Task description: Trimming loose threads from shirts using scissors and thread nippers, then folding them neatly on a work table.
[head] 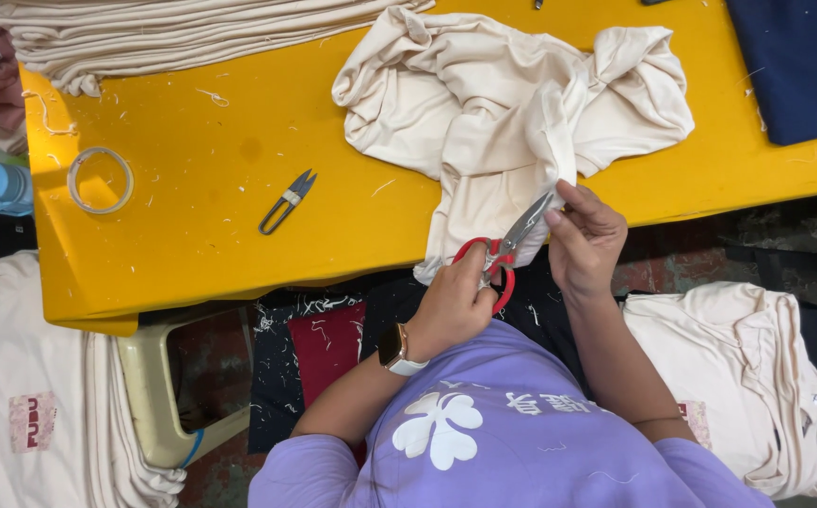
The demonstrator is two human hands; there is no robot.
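Cream cotton fills the middle of the view: a crumpled cream garment [493,113] lies bunched on the yellow table [201,188], one edge hanging over the near side toward the person. The left hand [451,306], with a pale-strapped watch on its wrist, is closed through the red handles of a pair of scissors [507,249]; the blades stand slightly apart and point up toward 1 o'clock, their tips at the hanging edge of the cloth. The right hand [585,240] sits just beside the scissors at 3 o'clock from them, fingers pinched narrow on that same edge, thumb and forefinger touching the fabric close to the blade tips.

From the scissors, a small metal thread snip [286,202] lies on the bare table at 9 o'clock, well apart. Farther out at 10 o'clock rests a clear tape ring [100,179]. A stack of folded cream garments [145,33] runs along the table's far edge at 11 o'clock, and a dark blue cloth [799,66] covers the corner at 2 o'clock. White thread scraps dot the tabletop. Below the table, another cream pile [738,367] sits at 4 o'clock, and more folded cream pieces [23,395] lie at 8 o'clock beside a pale plastic stool [150,386].
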